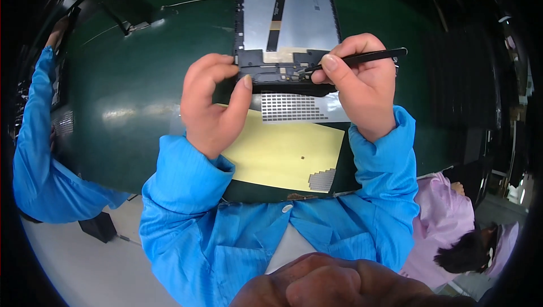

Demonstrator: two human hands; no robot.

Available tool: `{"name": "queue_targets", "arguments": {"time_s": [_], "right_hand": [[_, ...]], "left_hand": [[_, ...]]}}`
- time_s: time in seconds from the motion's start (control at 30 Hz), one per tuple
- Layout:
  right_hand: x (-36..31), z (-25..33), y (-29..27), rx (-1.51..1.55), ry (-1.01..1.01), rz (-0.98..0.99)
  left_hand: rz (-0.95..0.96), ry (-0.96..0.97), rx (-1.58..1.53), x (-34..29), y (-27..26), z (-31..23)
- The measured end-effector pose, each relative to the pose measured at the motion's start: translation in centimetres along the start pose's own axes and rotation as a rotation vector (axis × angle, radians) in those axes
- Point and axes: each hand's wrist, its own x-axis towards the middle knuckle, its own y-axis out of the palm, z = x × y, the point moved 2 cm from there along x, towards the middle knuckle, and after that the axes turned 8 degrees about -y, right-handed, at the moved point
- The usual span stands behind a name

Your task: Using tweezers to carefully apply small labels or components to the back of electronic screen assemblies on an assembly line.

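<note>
In front of me lies an opened tablet housing (313,18) with a black frame, a silver inner plate and a dark ribbon cable (278,13) running down it. My left hand (210,103) grips its near left corner between fingers and thumb. Black tweezers (370,57) are pinched in my right hand (365,89). Their tips reach down to small parts on the circuit strip (285,73) along the housing's near end. Whether the tips hold a piece is too small to tell. A sheet of small dark stickers (291,107) lies just below the housing.
Under the sticker sheet, a yellow sheet (271,151) carries a cluster of small grey pieces (322,180) and one dark square. All this rests on a green table (136,81). A blue-sleeved person (39,165) works at left; someone in pink (444,222) sits at right.
</note>
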Motion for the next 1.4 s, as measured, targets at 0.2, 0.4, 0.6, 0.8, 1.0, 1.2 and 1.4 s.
{"name": "queue_targets", "arguments": {"time_s": [0.2, 0.4, 0.6, 0.8, 1.0, 1.2, 1.4], "right_hand": [[-1.3, 0.5, 0.2, 0.022, 0.011, 0.042], [-6.3, -1.7, -6.3, -0.178, 0.241, -0.212], [-7.5, -3.6, -6.9, -0.294, 0.265, -0.167], [-8.6, -1.7, -5.7, -0.901, -0.235, 0.214], [-10.5, -0.1, -3.4, -0.103, 0.384, 0.013], [-11.0, -2.4, -2.2, -0.095, 0.658, 0.068], [-10.2, -2.3, -2.0, -0.212, 0.58, 0.154]], "left_hand": [[0.112, -0.039, -0.044, 0.5, 0.4, 0.9], [0.23, 0.267, 0.083, 1.0, 0.3, -1.3], [0.309, 0.442, 0.164, 0.8, 1.7, -1.1], [0.739, 0.423, -0.033, -0.1, 2.3, -1.4], [1.08, 0.184, -0.033, -1.7, 3.6, -1.5], [1.104, 0.19, 0.057, -2.5, 3.9, -1.8], [1.12, 0.175, 0.122, -2.4, 4.1, -1.7]]}}
